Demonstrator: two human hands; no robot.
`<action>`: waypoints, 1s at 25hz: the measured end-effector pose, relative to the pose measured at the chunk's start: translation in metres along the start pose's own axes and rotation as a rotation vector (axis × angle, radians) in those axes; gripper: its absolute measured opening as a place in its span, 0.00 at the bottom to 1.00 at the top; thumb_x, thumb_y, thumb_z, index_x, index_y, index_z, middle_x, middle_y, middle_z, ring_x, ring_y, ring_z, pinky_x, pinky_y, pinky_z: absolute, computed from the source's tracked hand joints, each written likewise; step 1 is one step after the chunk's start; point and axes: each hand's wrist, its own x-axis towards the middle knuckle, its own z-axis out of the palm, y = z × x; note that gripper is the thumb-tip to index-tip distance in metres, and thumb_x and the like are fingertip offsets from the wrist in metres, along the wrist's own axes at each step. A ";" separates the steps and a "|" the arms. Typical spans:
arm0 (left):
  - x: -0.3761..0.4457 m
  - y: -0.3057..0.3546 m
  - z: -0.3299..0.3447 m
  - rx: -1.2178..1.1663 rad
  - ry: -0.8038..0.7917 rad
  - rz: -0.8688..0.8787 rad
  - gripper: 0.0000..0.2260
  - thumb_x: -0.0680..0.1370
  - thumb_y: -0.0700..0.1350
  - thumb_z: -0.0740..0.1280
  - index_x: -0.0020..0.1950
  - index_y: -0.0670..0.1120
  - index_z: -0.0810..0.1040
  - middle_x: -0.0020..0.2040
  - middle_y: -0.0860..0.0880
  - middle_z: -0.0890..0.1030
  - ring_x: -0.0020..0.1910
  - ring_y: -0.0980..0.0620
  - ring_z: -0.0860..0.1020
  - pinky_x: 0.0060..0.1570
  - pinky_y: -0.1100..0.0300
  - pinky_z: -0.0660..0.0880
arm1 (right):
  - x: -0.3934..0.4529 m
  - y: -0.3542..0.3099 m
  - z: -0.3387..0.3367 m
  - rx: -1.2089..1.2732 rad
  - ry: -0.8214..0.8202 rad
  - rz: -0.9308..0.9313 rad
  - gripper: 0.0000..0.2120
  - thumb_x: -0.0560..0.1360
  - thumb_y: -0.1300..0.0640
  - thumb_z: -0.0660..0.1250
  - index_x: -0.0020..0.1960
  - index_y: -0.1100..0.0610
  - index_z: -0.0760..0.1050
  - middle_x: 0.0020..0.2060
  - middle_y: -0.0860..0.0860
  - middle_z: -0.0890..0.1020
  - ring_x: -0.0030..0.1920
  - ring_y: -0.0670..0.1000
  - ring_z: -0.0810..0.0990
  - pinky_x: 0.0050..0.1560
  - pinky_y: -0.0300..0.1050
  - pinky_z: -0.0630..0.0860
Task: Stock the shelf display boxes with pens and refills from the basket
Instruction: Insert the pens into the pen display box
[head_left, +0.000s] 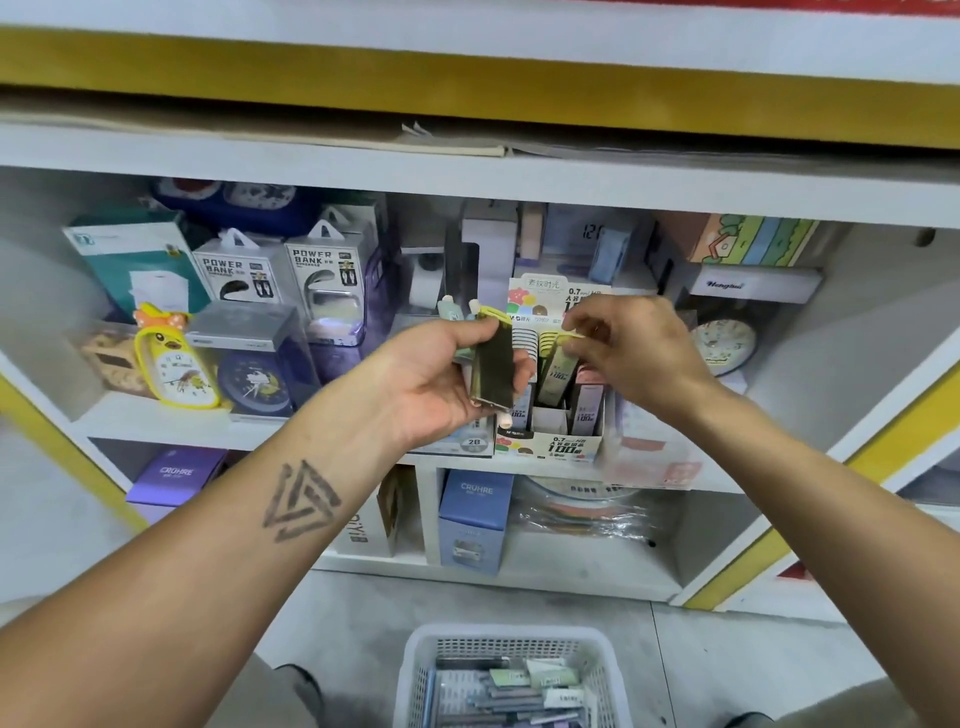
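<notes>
Head view, hands (452, 374) gripping flat glossy refill packs (492, 364), perforated plastic basket (415, 675)

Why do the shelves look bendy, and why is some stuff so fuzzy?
Head view: the wide lens bows the shelf edge into a curve. The right hand is smeared by motion blur, and the boxes at the shelf's back sit in dim shadow. The left hand, the pack it holds and the basket look sharper.

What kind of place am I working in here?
Most likely a small stationery and gift shop. Boxed power banks and novelty alarm clocks fill the shelf, a printed lead-refill display box sits at its edge, and a basket of stock stands on the floor.
</notes>
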 end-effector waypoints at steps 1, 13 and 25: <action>0.001 -0.001 0.000 0.012 0.004 -0.002 0.09 0.80 0.39 0.65 0.57 0.35 0.76 0.40 0.34 0.83 0.36 0.40 0.83 0.34 0.51 0.82 | -0.001 0.000 0.005 -0.025 -0.018 0.013 0.06 0.73 0.52 0.75 0.48 0.50 0.81 0.39 0.47 0.84 0.42 0.53 0.81 0.44 0.50 0.79; 0.011 -0.020 0.011 0.132 -0.096 -0.069 0.12 0.78 0.41 0.67 0.55 0.33 0.78 0.46 0.34 0.84 0.41 0.39 0.85 0.36 0.45 0.83 | -0.003 -0.019 -0.015 0.820 -0.239 0.371 0.07 0.77 0.55 0.72 0.51 0.57 0.84 0.38 0.53 0.85 0.36 0.51 0.80 0.37 0.44 0.75; 0.011 -0.009 0.000 0.153 0.211 0.153 0.06 0.80 0.42 0.66 0.45 0.43 0.75 0.34 0.43 0.77 0.30 0.48 0.76 0.28 0.60 0.77 | -0.005 -0.004 -0.044 0.638 -0.311 0.301 0.12 0.65 0.57 0.81 0.46 0.58 0.84 0.40 0.54 0.87 0.40 0.52 0.86 0.43 0.43 0.81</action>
